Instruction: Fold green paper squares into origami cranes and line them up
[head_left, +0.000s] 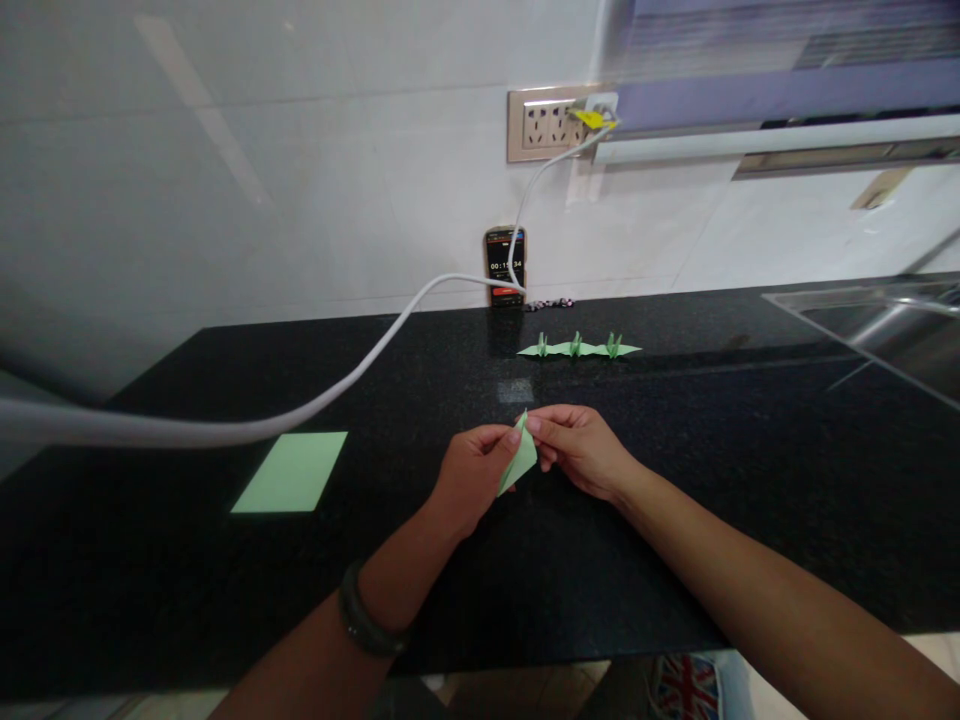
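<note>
Between my two hands is a folded piece of light green paper (520, 462), kite-like with a narrow tip pointing away from me. My left hand (474, 468) is closed on its left side, thumb lying near the upper edge. The fingers of my right hand (581, 445) pinch it close to the tip. Both hands hover over the black countertop (420, 590). Beyond them, a row of three folded green paper cranes (577, 346) stands on the counter. Flat green paper (291, 474) lies to the left of my left hand.
A phone (505, 268) showing a timer leans on the white wall. Its white cable (360, 372) loops across the left foreground, and another stretch rises to the wall socket (551, 123). A beaded string (550, 304) lies beside the phone. The sink (892, 325) is at right.
</note>
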